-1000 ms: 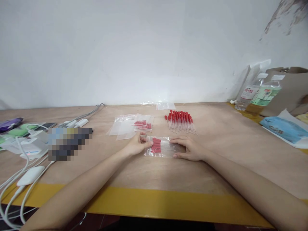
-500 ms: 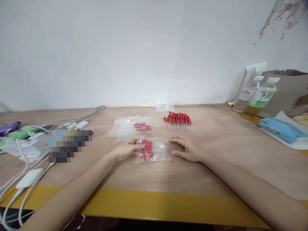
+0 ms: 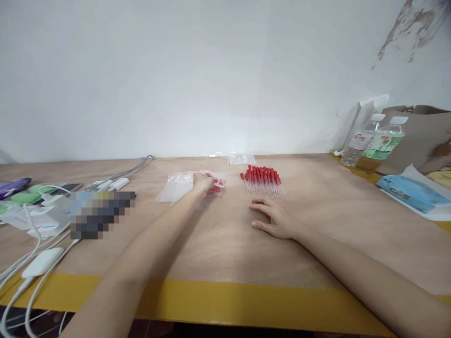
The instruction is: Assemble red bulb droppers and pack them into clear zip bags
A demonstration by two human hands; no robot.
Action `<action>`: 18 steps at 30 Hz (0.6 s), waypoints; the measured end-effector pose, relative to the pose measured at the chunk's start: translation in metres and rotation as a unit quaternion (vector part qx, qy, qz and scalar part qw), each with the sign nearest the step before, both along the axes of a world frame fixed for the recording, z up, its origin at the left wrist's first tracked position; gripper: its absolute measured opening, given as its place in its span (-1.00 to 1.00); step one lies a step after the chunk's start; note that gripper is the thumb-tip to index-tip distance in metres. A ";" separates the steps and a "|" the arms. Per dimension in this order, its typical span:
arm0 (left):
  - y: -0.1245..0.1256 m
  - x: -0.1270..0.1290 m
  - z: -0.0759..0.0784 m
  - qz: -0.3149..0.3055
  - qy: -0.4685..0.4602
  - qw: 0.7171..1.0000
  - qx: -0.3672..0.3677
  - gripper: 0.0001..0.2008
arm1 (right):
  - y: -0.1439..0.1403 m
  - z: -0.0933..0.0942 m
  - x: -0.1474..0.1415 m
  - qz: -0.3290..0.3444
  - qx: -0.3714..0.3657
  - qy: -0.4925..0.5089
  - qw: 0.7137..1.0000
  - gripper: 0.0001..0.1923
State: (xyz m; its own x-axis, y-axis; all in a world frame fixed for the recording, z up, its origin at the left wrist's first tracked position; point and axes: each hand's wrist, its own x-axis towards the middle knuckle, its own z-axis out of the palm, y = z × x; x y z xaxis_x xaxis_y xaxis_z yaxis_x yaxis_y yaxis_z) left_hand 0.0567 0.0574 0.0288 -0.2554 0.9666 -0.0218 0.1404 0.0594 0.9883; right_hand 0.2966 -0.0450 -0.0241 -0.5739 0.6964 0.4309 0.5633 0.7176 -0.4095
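My left hand [image 3: 203, 183] is closed on a clear plastic bag [image 3: 205, 203] with red-topped droppers inside, over the other bags at the back; its fingertips are partly hidden. Red dropper bulbs [image 3: 215, 189] show through the plastic beside the fingers. Flat clear bags [image 3: 176, 187] lie just left of this hand. My right hand [image 3: 274, 219] rests on the table with fingers apart and holds nothing. Beyond it lies a row of glass droppers [image 3: 262, 178] with red bulbs, their thin tips pointing toward me.
White cables and chargers [image 3: 45, 220] crowd the left side, beside a pixelated dark item [image 3: 102, 211]. Another clear bag [image 3: 242, 159] lies by the wall. Two bottles [image 3: 382, 143], a grey-brown bag [image 3: 419, 136] and a blue packet [image 3: 412, 190] stand or lie at the right.
My left hand has carried the bag of droppers away from me, from in front of my right hand to the bags at the back. My right hand has stayed about where it was.
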 end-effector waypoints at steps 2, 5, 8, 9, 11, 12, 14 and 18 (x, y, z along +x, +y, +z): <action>-0.003 0.000 -0.004 0.034 0.052 0.998 0.006 -0.47 | -0.001 0.000 0.000 -0.001 -0.003 -0.005 1.000 -0.50; -0.020 -0.011 -0.005 0.068 0.219 0.971 0.068 -0.37 | -0.001 0.001 0.000 0.002 -0.008 -0.004 1.000 -0.49; -0.033 -0.038 -0.009 0.082 0.385 0.912 0.112 -0.45 | -0.002 0.001 0.000 0.000 -0.011 -0.001 1.000 -0.50; -0.034 -0.050 -0.011 0.089 0.440 0.887 0.107 -0.53 | -0.002 0.001 0.000 -0.002 -0.012 -0.001 1.000 -0.50; -0.034 -0.074 -0.018 0.102 0.516 0.848 0.061 -0.63 | -0.003 0.002 0.000 -0.004 -0.016 -0.002 1.000 -0.50; -0.032 -0.084 -0.022 0.095 0.539 0.836 0.036 -0.62 | -0.003 0.001 0.000 -0.004 -0.017 -0.003 1.000 -0.50; -0.028 -0.101 -0.031 0.053 0.572 0.818 -0.002 -0.56 | -0.003 0.001 0.000 -0.002 -0.018 -0.006 1.000 -0.51; -0.027 -0.113 -0.042 -0.025 0.590 0.807 -0.012 -0.59 | -0.002 0.000 0.000 -0.001 -0.015 -0.010 1.000 -0.50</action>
